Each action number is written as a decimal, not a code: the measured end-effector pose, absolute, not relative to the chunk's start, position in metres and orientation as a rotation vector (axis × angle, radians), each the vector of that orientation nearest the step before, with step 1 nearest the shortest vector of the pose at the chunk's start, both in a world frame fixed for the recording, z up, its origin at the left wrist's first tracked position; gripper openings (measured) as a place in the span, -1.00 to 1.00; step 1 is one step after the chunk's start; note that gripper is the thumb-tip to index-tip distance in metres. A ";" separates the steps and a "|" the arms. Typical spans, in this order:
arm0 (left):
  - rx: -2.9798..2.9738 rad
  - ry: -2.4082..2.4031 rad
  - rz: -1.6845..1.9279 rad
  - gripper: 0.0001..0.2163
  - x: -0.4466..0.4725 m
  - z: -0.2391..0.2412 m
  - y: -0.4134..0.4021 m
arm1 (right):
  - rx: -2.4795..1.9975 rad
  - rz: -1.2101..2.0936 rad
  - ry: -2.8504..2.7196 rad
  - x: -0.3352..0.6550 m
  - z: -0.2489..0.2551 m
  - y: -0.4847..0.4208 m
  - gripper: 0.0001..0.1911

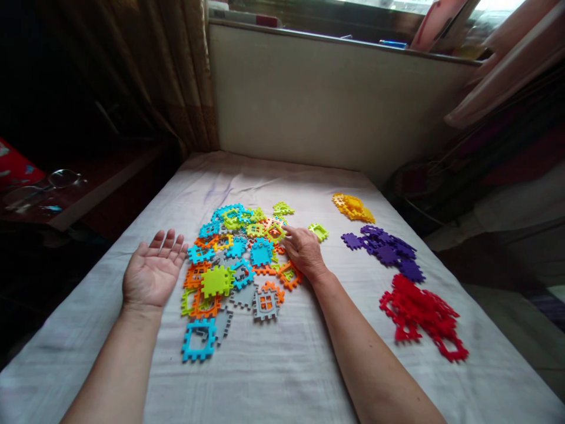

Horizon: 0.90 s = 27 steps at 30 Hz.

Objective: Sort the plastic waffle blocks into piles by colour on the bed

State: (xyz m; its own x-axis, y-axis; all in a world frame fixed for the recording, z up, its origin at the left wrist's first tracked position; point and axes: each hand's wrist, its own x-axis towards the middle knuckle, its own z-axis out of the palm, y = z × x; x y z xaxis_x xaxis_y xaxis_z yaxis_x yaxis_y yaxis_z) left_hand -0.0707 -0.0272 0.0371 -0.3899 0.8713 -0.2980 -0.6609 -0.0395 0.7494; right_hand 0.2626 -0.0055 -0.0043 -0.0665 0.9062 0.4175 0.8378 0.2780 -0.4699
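Observation:
My left hand [152, 274] lies palm up, fingers stretched out and holding nothing, just left of a mixed heap of plastic interlocking tiles. My right hand [304, 250] reaches over the heap's right side, its fingertips closed at the edge of a lime green window tile [275, 232]. The thumb is mostly hidden. The heap has blue tiles [261, 252], orange tiles [289, 275], grey tiles [265, 304] and lime tiles [216, 282] overlapping one another. A blue frame tile [213, 340] lies nearest me. One lime tile [318, 232] rests just beyond my right hand.
On the right are separate piles of yellow tiles [353, 207], purple tiles [387, 254] and red tiles [417, 309]. A pale sheet [282, 377] covers the surface. Behind it stands a wall [309, 100]; a curtain [176, 76] hangs back left. Glasses [64, 178] lie at far left.

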 end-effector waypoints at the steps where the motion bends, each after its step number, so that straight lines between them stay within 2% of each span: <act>1: 0.290 1.033 1.691 -0.78 -0.071 0.037 -0.027 | -1.558 0.154 -1.909 0.262 -0.005 -0.005 -0.68; 9: 0.252 1.018 1.691 -0.78 -0.072 0.038 -0.027 | -1.429 0.297 -1.633 0.275 0.005 -0.001 -0.81; 16: 0.234 1.010 1.685 -0.76 -0.069 0.041 -0.027 | -1.894 0.454 -1.302 0.334 0.022 -0.007 -0.75; 22: 0.265 0.999 1.685 -0.77 -0.073 0.037 -0.027 | -2.120 0.293 -1.542 0.328 0.052 -0.015 -0.77; 27: 0.242 1.029 1.687 -0.75 -0.070 0.040 -0.027 | -2.213 0.775 -2.072 0.286 0.087 -0.033 -0.73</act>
